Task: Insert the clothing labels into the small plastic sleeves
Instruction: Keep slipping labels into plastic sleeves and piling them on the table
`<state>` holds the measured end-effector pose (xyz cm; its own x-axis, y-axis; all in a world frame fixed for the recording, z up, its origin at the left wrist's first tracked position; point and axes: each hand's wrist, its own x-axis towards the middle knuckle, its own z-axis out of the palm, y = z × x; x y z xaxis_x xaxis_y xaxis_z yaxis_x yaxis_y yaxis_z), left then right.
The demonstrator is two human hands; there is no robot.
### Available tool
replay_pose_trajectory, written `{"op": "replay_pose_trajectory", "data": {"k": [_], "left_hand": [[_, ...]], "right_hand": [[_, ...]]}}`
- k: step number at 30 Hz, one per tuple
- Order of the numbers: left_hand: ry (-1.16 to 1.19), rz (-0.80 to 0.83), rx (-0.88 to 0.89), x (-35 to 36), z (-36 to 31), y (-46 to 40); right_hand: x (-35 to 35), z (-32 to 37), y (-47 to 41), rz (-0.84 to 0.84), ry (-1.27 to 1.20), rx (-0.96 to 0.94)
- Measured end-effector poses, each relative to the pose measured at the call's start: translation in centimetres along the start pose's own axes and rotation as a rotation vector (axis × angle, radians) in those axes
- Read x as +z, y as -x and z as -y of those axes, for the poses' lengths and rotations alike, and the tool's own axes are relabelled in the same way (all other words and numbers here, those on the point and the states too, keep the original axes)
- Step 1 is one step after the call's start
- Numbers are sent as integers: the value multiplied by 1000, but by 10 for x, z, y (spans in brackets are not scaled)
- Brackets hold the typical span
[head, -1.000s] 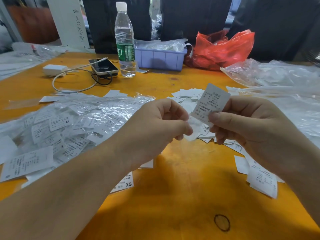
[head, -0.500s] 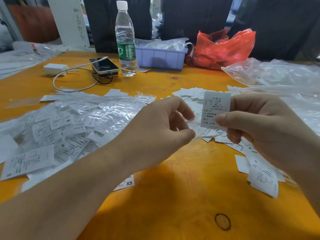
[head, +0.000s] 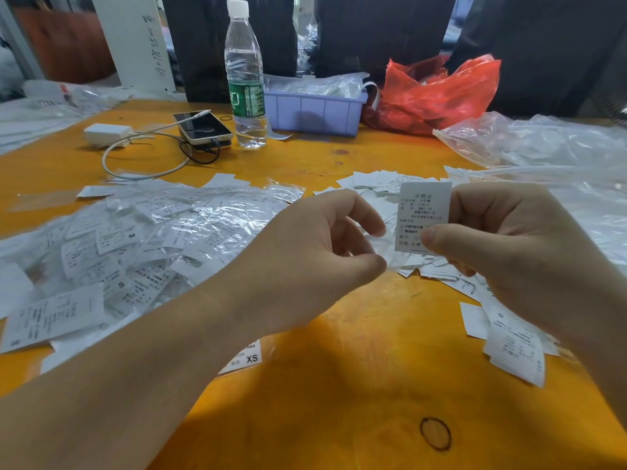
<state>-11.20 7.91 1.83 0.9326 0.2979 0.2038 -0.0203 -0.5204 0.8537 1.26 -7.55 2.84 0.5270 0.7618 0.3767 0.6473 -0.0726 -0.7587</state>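
Observation:
My right hand (head: pixel 509 252) pinches a white printed clothing label (head: pixel 422 208) upright between thumb and fingers. Just to its left, my left hand (head: pixel 305 259) has thumb and forefinger spread around a thin clear plastic sleeve (head: pixel 381 247), which is faint and hard to make out. The label's lower edge is close to the sleeve's mouth. Loose labels (head: pixel 376 181) lie behind the hands, and more (head: pixel 515 347) lie under my right wrist. A heap of sleeved labels (head: pixel 152 239) covers the table's left side.
On the orange table (head: pixel 339 401), at the back, stand a water bottle (head: pixel 244 79), a phone (head: pixel 203 127) with cable and charger (head: pixel 107 134), a purple tray (head: pixel 315 110) and a red bag (head: pixel 437 93). Clear plastic bags (head: pixel 543 140) spread on the right. An XS label (head: pixel 246 359) lies by my left forearm.
My right hand turned the label from tilted to upright and lowered it toward my left hand. My left thumb and forefinger went from pinched together to spread apart.

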Motion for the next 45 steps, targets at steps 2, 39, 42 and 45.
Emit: {"op": "replay_pose_trajectory", "data": {"k": [2,39,42,45], "left_hand": [[24,21,-20,-1,0,0],[132,90,-39,-4,6,-5],[147,92,-38,-4,6,-6],[163,84,-39,-3,7,-6]], "right_hand": [[0,0,0,8,-5,-1],[-7,-5,-4,43,-42,50],[-7,-4,-4,40,-53,56],[-6,-5,-3,49,-64,79]]}}
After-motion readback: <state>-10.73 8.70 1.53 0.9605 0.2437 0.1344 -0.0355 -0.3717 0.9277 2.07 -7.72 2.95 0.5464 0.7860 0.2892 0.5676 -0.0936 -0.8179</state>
